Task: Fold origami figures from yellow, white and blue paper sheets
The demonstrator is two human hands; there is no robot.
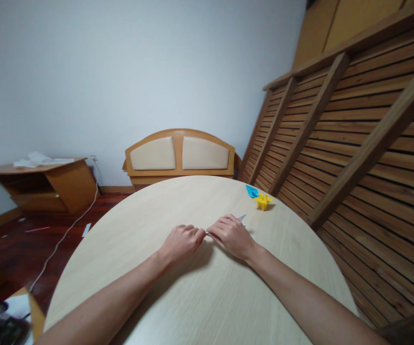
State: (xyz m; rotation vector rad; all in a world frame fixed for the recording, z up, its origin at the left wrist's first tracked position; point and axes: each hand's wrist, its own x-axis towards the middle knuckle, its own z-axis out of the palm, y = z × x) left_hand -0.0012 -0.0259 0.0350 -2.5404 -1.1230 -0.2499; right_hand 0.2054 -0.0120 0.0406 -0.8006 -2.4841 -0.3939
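Near the middle of the round table [178, 201], my two hands meet over a folded piece of pale paper [242, 218]. My left hand [183, 240] is closed, its fingers pinching a narrow white end of it. Curled over the paper from the other side is my right hand [232, 235], which hides most of it. A pointed corner sticks out beyond the right fingers. Farther off at the right edge stand a yellow origami figure [263, 201] and a flatter blue folded paper [252, 191] beside it.
Behind the table is a padded headboard [152, 154]. A slatted wooden frame [336, 129] leans along the right. On the left, a low cabinet [68, 187] carries white papers [39, 159], and a white cable [63, 237] runs over the dark floor.
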